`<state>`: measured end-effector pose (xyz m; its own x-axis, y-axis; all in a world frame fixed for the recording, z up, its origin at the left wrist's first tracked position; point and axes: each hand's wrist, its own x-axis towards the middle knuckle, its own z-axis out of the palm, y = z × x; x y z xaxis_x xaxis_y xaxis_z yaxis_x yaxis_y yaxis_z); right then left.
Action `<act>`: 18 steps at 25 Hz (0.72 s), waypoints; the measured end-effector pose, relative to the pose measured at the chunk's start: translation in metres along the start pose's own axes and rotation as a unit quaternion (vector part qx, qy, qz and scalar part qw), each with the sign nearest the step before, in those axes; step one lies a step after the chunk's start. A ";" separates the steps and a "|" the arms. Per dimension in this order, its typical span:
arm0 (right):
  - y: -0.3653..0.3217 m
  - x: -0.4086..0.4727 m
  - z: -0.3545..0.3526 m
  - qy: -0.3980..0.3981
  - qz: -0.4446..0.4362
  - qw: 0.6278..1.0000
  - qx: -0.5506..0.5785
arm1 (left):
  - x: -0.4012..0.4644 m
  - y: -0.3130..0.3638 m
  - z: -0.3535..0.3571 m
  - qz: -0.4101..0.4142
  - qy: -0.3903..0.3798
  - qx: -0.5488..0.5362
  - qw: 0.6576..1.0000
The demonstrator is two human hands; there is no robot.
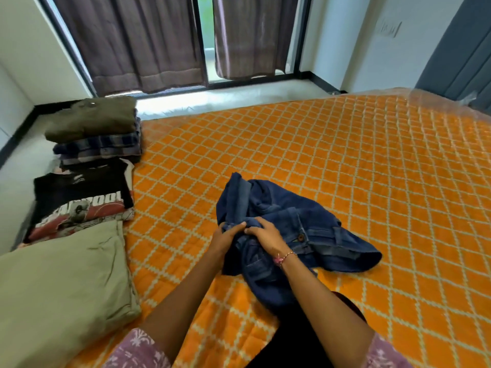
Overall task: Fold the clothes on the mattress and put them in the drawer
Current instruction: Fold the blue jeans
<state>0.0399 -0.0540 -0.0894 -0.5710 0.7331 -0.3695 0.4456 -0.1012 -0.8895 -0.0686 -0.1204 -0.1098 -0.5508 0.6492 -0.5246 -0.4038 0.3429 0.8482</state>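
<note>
Patterned purple sleeves (138, 349) sit nearest, bare forearms reaching out over the orange quilted mattress (345, 168). The left hand (225, 235) and right hand (265, 235) each have a curled grip bunching the crumpled dark jeans (287, 216) mid-mattress. Folded clothes (87, 166) are stacked along the left edge, beside a green pillow (58, 282).
</note>
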 end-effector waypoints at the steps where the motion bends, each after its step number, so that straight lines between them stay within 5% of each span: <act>1: -0.005 -0.001 0.013 -0.056 -0.002 0.998 -0.003 | -0.002 0.003 -0.022 0.004 0.031 -0.003 0.999; 3: -0.015 -0.005 0.037 -0.153 0.001 0.987 -0.040 | -0.004 0.003 -0.064 0.024 0.088 0.025 0.995; 5: -0.022 -0.013 0.051 -0.168 -0.061 0.978 -0.106 | -0.010 -0.002 -0.098 0.045 0.128 0.105 0.985; 8: -0.024 -0.024 0.045 0.108 -0.186 0.929 -0.302 | -0.036 -0.013 -0.132 0.097 0.163 0.264 0.946; 10: -0.012 -0.022 0.022 0.184 -0.092 0.893 -0.401 | -0.054 -0.038 -0.138 0.154 0.202 0.435 0.864; 13: 0.009 -0.024 0.016 0.007 0.082 0.884 -0.461 | -0.068 -0.068 -0.130 0.158 0.066 0.506 0.845; 16: 0.021 -0.026 0.038 -0.049 0.092 0.876 -0.472 | -0.069 -0.070 -0.123 0.241 0.025 0.700 0.671; 18: 0.021 -0.026 0.043 -0.031 0.073 0.876 -0.476 | -0.063 -0.067 -0.118 0.159 0.012 0.773 0.614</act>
<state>0.0341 -0.1039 -0.1099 -0.4829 0.7188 -0.5002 0.8733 0.4373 -0.2147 -0.0927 -0.2640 -0.1421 -0.4401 0.8462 -0.3004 0.8929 0.4480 -0.0462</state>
